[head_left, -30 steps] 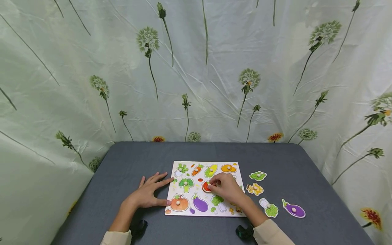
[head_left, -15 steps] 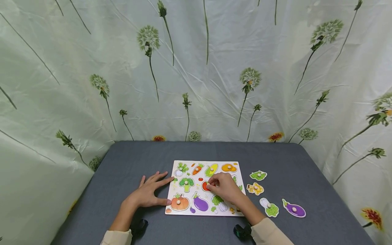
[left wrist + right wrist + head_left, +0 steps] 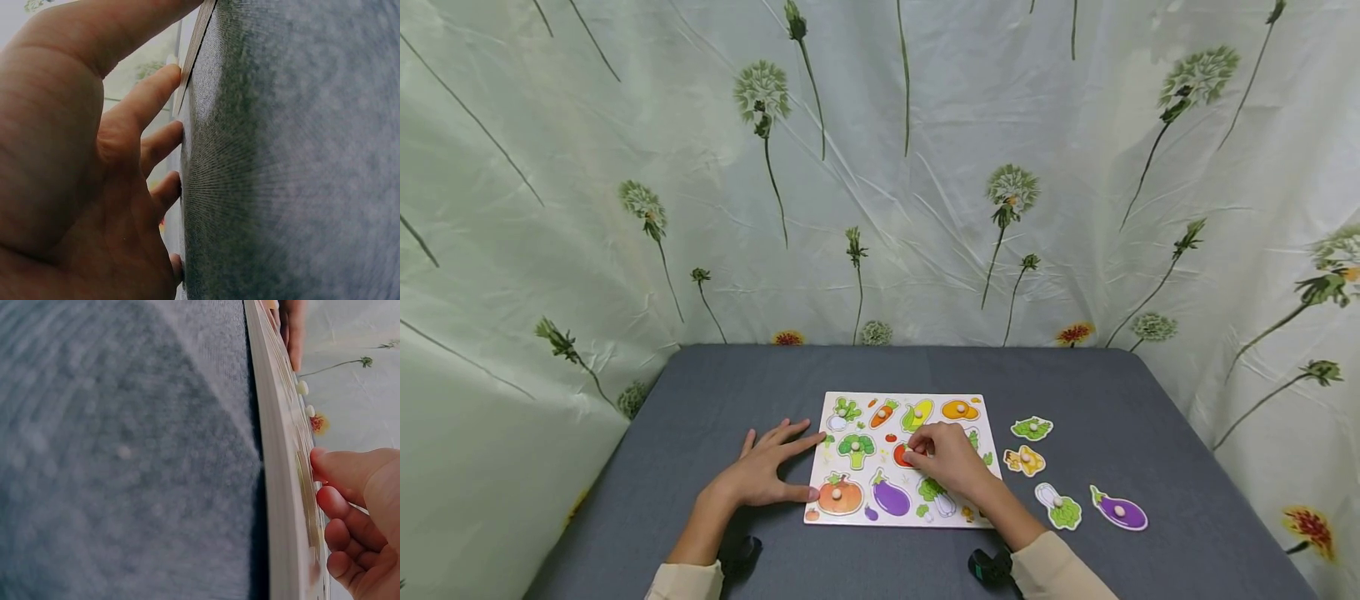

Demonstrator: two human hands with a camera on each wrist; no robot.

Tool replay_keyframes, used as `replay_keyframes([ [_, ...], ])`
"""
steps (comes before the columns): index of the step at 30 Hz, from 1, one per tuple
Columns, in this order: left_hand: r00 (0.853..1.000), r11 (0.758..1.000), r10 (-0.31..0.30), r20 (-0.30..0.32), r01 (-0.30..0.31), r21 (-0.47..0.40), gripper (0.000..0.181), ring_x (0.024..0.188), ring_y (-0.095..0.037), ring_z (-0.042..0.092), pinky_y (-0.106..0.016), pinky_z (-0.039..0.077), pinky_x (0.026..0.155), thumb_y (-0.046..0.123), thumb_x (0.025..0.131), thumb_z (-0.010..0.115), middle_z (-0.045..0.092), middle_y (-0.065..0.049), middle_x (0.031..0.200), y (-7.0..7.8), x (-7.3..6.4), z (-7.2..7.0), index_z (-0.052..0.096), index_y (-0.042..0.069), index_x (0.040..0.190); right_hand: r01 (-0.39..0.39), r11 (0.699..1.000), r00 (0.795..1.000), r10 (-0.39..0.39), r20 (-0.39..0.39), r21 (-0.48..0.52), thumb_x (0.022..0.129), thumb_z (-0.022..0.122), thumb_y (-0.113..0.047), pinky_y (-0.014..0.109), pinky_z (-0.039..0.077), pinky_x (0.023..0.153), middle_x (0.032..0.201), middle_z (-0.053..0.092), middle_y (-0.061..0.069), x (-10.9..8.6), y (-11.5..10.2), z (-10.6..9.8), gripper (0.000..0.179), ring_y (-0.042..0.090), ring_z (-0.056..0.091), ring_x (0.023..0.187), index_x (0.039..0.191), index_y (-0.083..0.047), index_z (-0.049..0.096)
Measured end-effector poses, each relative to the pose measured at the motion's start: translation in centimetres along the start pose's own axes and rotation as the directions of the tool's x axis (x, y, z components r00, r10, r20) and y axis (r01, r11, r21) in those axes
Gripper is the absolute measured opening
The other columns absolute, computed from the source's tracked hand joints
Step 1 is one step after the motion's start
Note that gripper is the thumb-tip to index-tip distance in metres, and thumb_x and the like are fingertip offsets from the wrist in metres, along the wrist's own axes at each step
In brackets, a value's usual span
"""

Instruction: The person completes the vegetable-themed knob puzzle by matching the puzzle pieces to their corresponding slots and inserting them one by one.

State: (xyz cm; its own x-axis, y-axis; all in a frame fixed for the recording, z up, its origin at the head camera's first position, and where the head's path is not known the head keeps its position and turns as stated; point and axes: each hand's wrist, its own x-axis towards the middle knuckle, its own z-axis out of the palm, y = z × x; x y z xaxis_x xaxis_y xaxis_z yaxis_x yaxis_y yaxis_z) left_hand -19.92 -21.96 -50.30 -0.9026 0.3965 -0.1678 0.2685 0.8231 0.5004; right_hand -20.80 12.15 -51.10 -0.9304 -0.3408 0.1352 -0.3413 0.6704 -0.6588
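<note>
A white vegetable puzzle board (image 3: pixel 895 520) lies on the table. My right hand (image 3: pixel 953 458) is over its middle, thumb and forefinger pinching the tomato puzzle piece (image 3: pixel 899 455) and partly covering it. In the right wrist view the thumb (image 3: pixel 340 467) and curled fingers come right down to the board's face. My left hand (image 3: pixel 763 475) is spread at the board's left edge, its thumb near the pumpkin piece (image 3: pixel 842 498). The left wrist view shows its fingers (image 3: pixel 150 97) extended, fingertips at the board edge and cloth. Broccoli (image 3: pixel 856 450), carrot (image 3: pixel 883 415) and corn (image 3: pixel 917 416) pieces with knobs sit in the board.
Right of the board lie loose knobbed pieces: a green leafy one (image 3: pixel 1032 428), a yellow one (image 3: pixel 1026 461), a cabbage (image 3: pixel 1059 507) and an eggplant (image 3: pixel 1119 510). A grey cloth covers the table (image 3: pixel 737 375). Behind it hangs a floral curtain (image 3: pixel 925 250).
The tomato piece has shifted slightly left under my right hand and looks flatter against the board. My right forearm has edged left. The left hand has stayed in place.
</note>
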Motion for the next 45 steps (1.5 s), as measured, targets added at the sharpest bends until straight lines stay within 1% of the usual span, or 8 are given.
replay_keyframes([
  [6,1.0,1.0,0.004,-0.002,-0.004,-0.003,0.095,0.159,-0.043,0.013,-0.078,-0.005,0.117,0.067,0.074,0.081,0.03,-0.006,0.17,-0.1,0.0,0.0,0.047,0.034,0.156,-0.004,0.999,1.0,0.004,0.001,0.043,0.088,0.083,-0.02,0.02,0.044,0.062,0.077,0.064,-0.011,-0.2,0.0,-0.1,0.009,0.005,0.052,0.068,0.093,-0.015,0.077],
  [12,1.0,1.0,0.006,0.0,-0.006,0.001,0.094,0.159,-0.044,0.012,-0.078,-0.005,0.117,0.068,0.075,0.081,0.03,-0.006,0.17,-0.1,0.1,0.1,0.047,0.035,0.156,0.023,0.999,0.999,-0.021,-0.037,0.031,0.083,0.088,-0.02,0.021,0.045,0.066,0.084,0.068,-0.004,-0.5,0.4,-0.8,0.022,0.009,0.053,0.074,0.1,-0.01,0.078],
  [15,1.0,1.0,0.003,0.004,-0.003,-0.003,0.095,0.159,-0.044,0.012,-0.078,-0.006,0.117,0.068,0.074,0.081,0.029,-0.006,0.17,-0.2,0.1,0.1,0.046,0.034,0.156,0.005,1.0,0.999,-0.005,-0.039,0.016,0.081,0.089,-0.022,0.022,0.046,0.069,0.085,0.068,-0.005,-0.7,0.6,-1.2,0.026,0.009,0.053,0.076,0.101,-0.011,0.078],
  [21,1.0,1.0,-0.003,0.014,0.003,-0.002,0.095,0.159,-0.044,0.011,-0.078,-0.006,0.117,0.069,0.074,0.081,0.029,-0.005,0.17,-0.1,0.1,0.0,0.046,0.035,0.156,-0.043,0.999,0.997,0.043,-0.07,0.002,0.082,0.089,-0.021,0.022,0.047,0.069,0.082,0.063,-0.008,-1.1,1.5,-2.1,0.021,0.01,0.055,0.076,0.098,-0.014,0.077],
  [29,1.0,1.0,0.002,0.011,-0.002,-0.008,0.095,0.159,-0.044,0.011,-0.079,-0.006,0.117,0.067,0.074,0.081,0.029,-0.006,0.17,0.0,0.0,0.0,0.046,0.034,0.156,-0.082,0.994,0.986,0.071,-0.152,-0.07,0.083,0.088,-0.022,0.024,0.049,0.07,0.086,0.069,-0.004,-1.7,3.1,-4.9,0.022,0.012,0.058,0.079,0.1,-0.011,0.078],
  [37,1.0,1.0,0.005,0.011,-0.005,-0.004,0.095,0.159,-0.044,0.011,-0.078,-0.006,0.117,0.067,0.075,0.081,0.029,-0.006,0.17,0.1,0.0,0.0,0.046,0.034,0.156,-0.095,0.986,0.973,0.063,-0.222,-0.136,0.084,0.087,-0.023,0.031,0.051,0.072,0.092,0.072,0.002,-2.7,5.3,-8.1,0.025,0.016,0.062,0.082,0.103,-0.009,0.078],
  [42,1.0,1.0,0.006,0.007,-0.006,-0.007,0.095,0.159,-0.044,0.012,-0.078,-0.006,0.117,0.066,0.075,0.082,0.029,-0.006,0.17,0.2,0.0,-0.2,0.046,0.033,0.156,-0.126,0.981,0.967,0.088,-0.24,-0.15,0.086,0.085,-0.023,0.033,0.052,0.073,0.094,0.073,0.002,-3.5,6.6,-9.4,0.023,0.018,0.064,0.086,0.103,-0.01,0.077],
  [45,1.0,1.0,0.007,0.007,-0.007,-0.006,0.095,0.159,-0.044,0.011,-0.078,-0.006,0.117,0.066,0.075,0.082,0.028,-0.006,0.17,0.1,0.0,-0.1,0.046,0.034,0.157,-0.127,0.979,0.965,0.085,-0.247,-0.157,0.087,0.085,-0.022,0.033,0.051,0.071,0.092,0.073,0.003,-3.9,7.3,-10.1,0.021,0.018,0.063,0.084,0.102,-0.01,0.077],
])
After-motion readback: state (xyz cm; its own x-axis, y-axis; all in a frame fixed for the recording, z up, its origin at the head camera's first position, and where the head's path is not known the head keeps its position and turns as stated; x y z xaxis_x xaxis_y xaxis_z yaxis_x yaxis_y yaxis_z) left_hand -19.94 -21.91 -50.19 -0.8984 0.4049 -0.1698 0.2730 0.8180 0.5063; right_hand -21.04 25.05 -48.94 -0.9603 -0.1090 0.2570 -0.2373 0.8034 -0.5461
